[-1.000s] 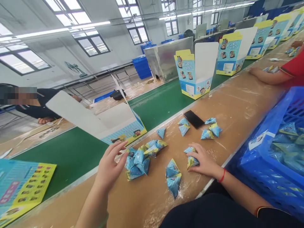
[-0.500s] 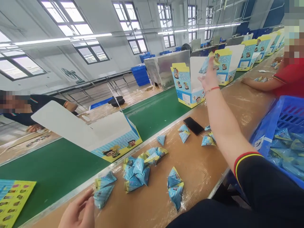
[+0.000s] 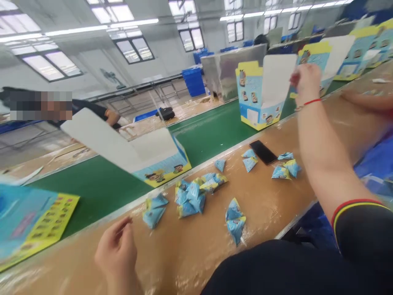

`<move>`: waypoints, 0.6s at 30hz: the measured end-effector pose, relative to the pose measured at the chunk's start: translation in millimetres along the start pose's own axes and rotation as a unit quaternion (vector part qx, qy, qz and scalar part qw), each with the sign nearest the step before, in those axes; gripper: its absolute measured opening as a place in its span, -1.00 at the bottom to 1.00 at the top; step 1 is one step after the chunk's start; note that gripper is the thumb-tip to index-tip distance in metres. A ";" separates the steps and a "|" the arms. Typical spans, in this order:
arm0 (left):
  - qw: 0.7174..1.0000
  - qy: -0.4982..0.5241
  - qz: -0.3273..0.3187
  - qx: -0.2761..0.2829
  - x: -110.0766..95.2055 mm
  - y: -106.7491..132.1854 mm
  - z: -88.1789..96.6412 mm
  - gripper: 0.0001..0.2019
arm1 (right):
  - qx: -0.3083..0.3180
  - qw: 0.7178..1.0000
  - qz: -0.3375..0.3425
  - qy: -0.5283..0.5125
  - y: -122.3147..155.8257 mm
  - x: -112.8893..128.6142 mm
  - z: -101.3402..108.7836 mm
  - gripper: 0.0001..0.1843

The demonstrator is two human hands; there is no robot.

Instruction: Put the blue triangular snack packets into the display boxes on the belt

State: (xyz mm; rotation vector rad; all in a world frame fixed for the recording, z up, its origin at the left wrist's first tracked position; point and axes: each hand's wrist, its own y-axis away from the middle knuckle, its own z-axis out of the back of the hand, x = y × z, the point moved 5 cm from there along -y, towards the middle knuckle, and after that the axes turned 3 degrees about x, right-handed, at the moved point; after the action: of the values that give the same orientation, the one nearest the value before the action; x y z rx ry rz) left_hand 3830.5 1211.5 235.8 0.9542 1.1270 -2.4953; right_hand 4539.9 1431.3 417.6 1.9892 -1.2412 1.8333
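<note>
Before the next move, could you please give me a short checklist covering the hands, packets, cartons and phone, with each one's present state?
1. Left hand clear of the pair of packets beside it: ok, curled and apart from them.
2. Right hand grip: cannot tell; it is raised, and whether it holds anything is unclear.
3. Near carton open: ok, its white flap is folded out.
4. Loose packets gathered into one group: not ok, they lie in several groups across the tabletop.
5. Phone off the tabletop: not ok, it lies among packets.
</note>
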 end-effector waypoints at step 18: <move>0.991 -0.016 0.110 -0.071 44.4 -0.7 -26.2 -0.73 | 0.667 0.729 0.124 0.090 430.8 -110.6 -36.4 0.26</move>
State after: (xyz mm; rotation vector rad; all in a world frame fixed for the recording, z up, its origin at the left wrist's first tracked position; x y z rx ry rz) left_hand 3808.8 1233.4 194.5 0.9391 1.1073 -2.2182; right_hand 4241.4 1227.8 155.6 1.9233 0.1393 3.5221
